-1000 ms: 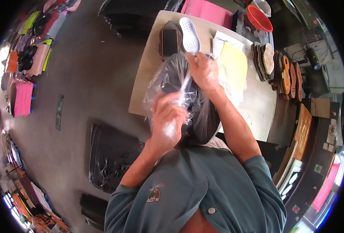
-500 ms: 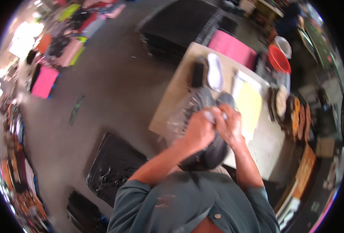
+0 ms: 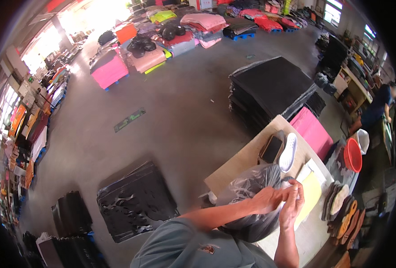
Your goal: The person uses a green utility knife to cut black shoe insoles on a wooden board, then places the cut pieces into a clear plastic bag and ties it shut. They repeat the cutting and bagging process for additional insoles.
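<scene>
Gathered film of the plastic bag (image 3: 248, 181) is grasped by left hand (image 3: 268, 199) and right hand (image 3: 292, 203); even tension is advised.

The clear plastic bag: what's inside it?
Dark, bulky contents show through the clear plastic bag. Creases and glare obscure their exact shape, and the left hand and right hand cover part of the bag.
</scene>
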`<action>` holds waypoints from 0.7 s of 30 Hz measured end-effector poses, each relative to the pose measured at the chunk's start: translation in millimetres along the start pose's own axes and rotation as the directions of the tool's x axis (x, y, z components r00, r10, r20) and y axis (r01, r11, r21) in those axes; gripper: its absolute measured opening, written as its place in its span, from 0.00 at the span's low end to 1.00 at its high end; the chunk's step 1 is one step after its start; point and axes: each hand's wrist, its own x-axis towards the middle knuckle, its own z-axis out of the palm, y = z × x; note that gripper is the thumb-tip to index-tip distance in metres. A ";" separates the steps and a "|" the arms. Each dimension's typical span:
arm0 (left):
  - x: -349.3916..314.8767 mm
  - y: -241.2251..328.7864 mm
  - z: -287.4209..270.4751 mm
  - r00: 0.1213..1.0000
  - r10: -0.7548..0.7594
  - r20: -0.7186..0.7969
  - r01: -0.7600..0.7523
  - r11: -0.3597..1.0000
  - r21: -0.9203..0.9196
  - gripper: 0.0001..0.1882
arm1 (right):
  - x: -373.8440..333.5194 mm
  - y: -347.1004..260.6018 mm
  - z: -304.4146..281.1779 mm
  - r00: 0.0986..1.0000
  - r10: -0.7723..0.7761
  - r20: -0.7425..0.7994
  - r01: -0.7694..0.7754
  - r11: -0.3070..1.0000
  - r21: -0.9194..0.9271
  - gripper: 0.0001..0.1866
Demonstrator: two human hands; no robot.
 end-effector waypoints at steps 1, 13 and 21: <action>-2.2 -0.6 3.0 0.997 0.074 0.006 -0.074 0.982 0.174 0.08 | 2.7 0.1 0.0 1.000 0.013 0.013 -0.014 0.993 0.116 0.18; -17.2 -39.4 43.0 0.962 0.196 -0.190 -0.240 0.940 -0.242 0.22 | 37.0 -37.5 -0.2 0.601 -0.100 0.793 0.727 0.481 -0.491 0.23; 4.9 -28.0 -5.1 0.975 0.184 0.125 -0.092 0.847 -0.524 0.12 | 52.1 -43.8 -49.6 0.586 -0.033 0.810 0.642 0.628 -0.440 0.26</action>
